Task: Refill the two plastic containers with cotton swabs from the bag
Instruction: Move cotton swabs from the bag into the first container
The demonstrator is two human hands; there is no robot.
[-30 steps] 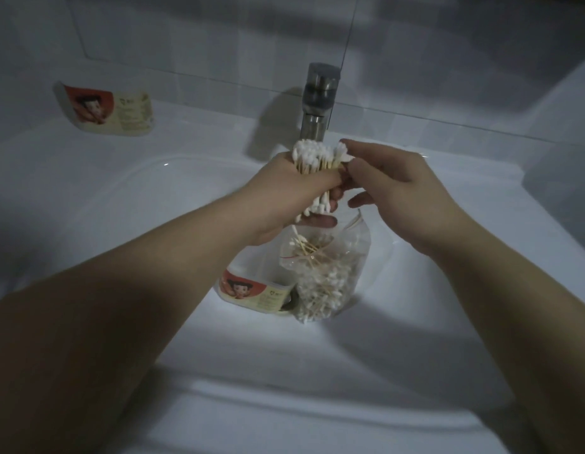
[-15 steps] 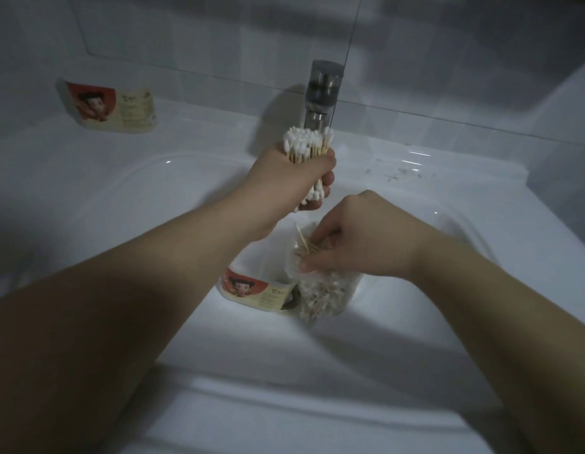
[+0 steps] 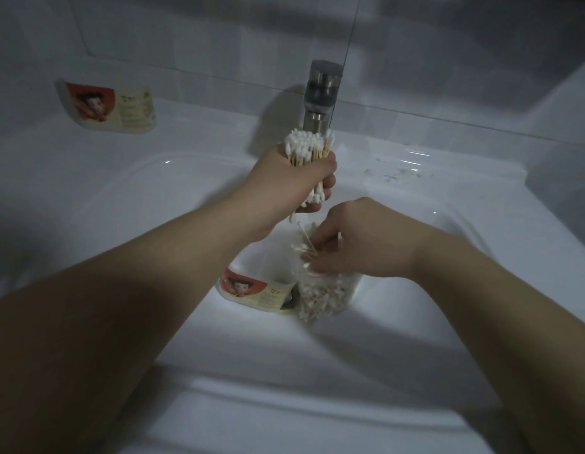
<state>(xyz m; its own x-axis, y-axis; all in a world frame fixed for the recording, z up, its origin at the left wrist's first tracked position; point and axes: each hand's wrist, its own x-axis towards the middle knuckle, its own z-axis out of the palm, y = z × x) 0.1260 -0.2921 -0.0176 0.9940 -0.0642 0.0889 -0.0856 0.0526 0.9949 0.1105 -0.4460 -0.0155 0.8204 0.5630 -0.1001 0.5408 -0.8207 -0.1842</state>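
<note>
Head view: left hand (image 3: 294,178) clasps the swab bundle (image 3: 309,147); right hand (image 3: 360,244) pinches loose swabs (image 3: 303,249) in the bag (image 3: 324,298). Seemingly light, slippery: hold mid-shaft.

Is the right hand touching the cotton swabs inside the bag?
Touching. In the head view the right hand has fingers among the swabs in the bag.

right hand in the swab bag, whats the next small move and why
Probably pinch a few swabs and lift them to the bundle of cotton swabs. The right hand has its fingers curled among loose swabs at the mouth of the clear bag in the sink basin, while the left hand grips that bundle upright, seemingly gathering a handful.
</note>
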